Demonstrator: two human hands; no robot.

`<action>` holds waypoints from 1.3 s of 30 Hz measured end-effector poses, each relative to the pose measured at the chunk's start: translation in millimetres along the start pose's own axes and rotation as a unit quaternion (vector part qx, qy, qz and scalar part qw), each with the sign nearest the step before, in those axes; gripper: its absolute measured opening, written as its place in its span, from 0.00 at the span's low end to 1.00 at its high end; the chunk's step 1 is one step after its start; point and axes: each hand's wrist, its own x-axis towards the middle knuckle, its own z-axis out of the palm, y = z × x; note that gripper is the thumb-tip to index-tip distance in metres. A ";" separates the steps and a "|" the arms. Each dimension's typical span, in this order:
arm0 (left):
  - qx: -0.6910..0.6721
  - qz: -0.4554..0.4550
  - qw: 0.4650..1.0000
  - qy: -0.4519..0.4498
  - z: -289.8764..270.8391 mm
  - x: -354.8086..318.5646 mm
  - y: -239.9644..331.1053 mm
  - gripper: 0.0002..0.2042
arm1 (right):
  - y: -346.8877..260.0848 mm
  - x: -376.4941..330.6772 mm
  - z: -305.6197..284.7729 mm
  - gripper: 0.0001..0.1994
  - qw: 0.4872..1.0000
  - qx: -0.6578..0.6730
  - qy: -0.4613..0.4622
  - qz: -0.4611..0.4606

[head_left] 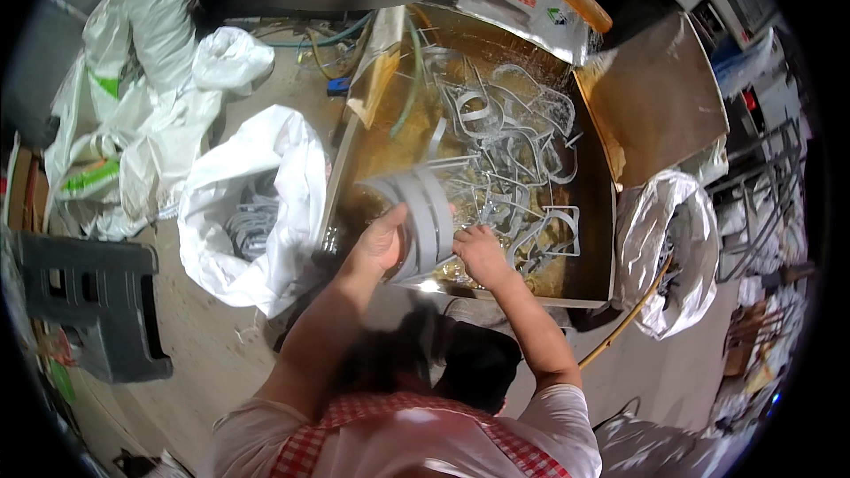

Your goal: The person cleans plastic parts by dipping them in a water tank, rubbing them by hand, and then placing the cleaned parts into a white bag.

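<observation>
My left hand [382, 239] is closed round a bundle of curved grey strips [427, 221], thumb on the near side. The strips stand side by side like wide arcs and look slightly blurred. At their right edge, my right hand [482, 255] has its fingers curled together. What those fingers grip is hidden. Both hands are over the front of a large metal tray [478, 297] with shallow, brownish liquid. Inside it, a tangle of grey curved strips and rings [505, 155] fills the middle and right.
An open white sack [297, 177] with grey pieces stands left of the tray; another sack [704, 301] stands right. A dark plastic stool [88, 292] is far left. Cardboard [664, 88] leans at the tray's right side. A thin stick [620, 327] slants near the right sack.
</observation>
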 end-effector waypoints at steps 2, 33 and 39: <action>0.005 -0.003 1.000 0.005 5.3 -0.7 3.1 0.33 | -3.2 7.0 -11.1 0.12 0.998 -0.006 -0.054 -0.020; 0.618 0.245 0.736 0.125 4.6 5.3 30.9 0.60 | 55.6 73.9 -28.1 0.11 0.749 0.551 0.177 0.323; 0.469 0.171 0.813 0.300 -4.9 17.6 27.8 0.37 | 29.0 68.1 -60.4 0.15 0.659 0.611 0.098 0.428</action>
